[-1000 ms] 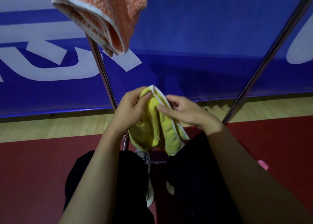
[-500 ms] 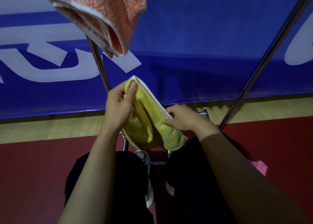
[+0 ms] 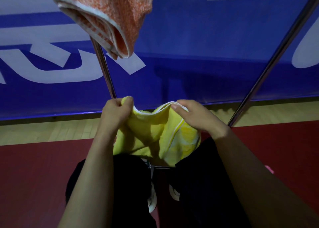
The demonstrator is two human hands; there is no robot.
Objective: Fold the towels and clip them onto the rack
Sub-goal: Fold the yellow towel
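Roughly halfway I'd say: orange towel [image 3: 110, 19] already hangs folded up on the rack [image 3: 103, 69]. My left hand [image 3: 117, 110] and right hand [image 3: 195, 115] each have fingers gripping the yellow towel [image 3: 155, 134] stretched between them over my legs, still to fold and clip.

A yellow towel [image 3: 155, 132] sags, held by its top edge; a folded orange towel [image 3: 110, 17] hangs above.
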